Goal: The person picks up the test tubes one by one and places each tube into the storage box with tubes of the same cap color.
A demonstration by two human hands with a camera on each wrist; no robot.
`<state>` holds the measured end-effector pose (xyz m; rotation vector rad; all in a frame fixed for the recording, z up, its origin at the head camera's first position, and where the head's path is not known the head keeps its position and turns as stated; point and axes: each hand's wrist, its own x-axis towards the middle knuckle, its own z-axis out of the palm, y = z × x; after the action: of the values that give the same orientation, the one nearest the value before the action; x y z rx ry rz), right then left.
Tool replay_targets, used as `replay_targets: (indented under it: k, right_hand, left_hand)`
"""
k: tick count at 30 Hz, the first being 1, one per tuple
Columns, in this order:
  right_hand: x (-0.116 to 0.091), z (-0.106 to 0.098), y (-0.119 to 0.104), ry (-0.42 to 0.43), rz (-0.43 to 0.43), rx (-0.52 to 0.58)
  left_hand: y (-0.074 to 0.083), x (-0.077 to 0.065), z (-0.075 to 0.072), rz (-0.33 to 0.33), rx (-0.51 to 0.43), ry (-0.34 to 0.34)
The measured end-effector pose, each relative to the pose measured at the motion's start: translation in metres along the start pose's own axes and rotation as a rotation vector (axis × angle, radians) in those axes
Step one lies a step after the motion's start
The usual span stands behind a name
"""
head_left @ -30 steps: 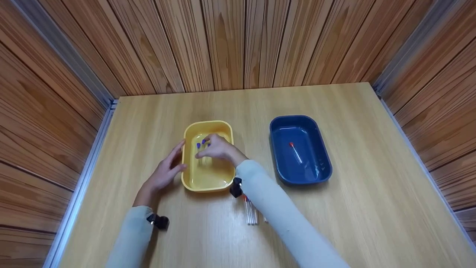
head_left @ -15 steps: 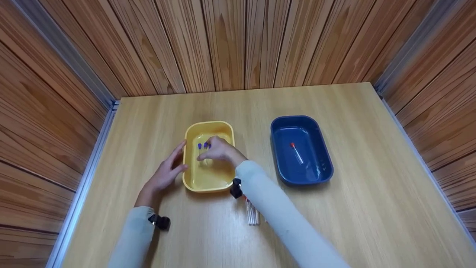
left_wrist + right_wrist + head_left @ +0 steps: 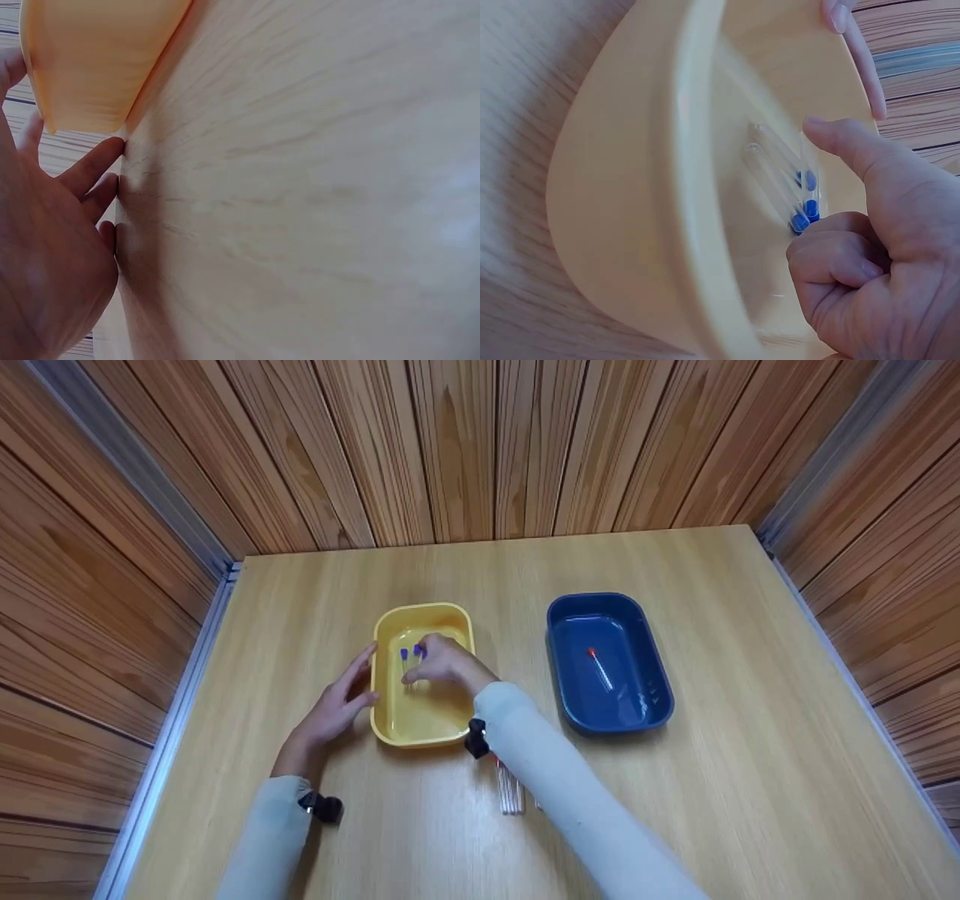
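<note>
Plank-patterned walls (image 3: 457, 450) close off my head view from 9 o'clock round to 3, above a pale wooden table (image 3: 405, 840). On it, I have three blue-capped clear tubes (image 3: 775, 186) lying close together inside the yellow tray (image 3: 420, 725), caps toward 12 o'clock.

The right hand (image 3: 444, 661) reaches into the tray from about 5 o'clock, right at the tubes. My right wrist view shows its fingers curled beside the caps and the thumb stretched toward the tubes' other ends; I can't tell whether they pinch one. The left hand (image 3: 330, 711) is at the tray's 9 o'clock side, fingers extended and apart, touching the rim.

Toward 5 o'clock from the tray, several loose clear tubes (image 3: 511, 791) lie side by side, partly hidden by the right sleeve (image 3: 559, 772). At 3 o'clock, well apart from the yellow one, I see the blue tray (image 3: 600, 634) holding a red-capped tube (image 3: 601, 669), its cap toward 11 o'clock.
</note>
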<state>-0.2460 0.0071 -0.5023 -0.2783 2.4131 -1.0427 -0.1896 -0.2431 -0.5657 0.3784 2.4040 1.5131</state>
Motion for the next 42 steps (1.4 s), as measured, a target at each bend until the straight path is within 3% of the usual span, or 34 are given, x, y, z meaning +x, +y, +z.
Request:
replay_targets:
  k: [20,28,42]
  right_hand:
    - [-0.0005,0.0005,-0.0045,-0.048,0.077,-0.032]
    - [-0.0006,-0.0001,-0.0047,-0.058,0.057,-0.073]
    - [-0.0036,0.0027,-0.0045,-0.064,0.077,-0.038]
  left_hand:
    - [0.0021,-0.0008,-0.0008,-0.023,0.008,-0.004]
    - [0.0007,0.0007,0.0005,0.014,0.007,0.017]
    - [0.0012,-0.001,-0.0016,-0.013,0.007,0.005]
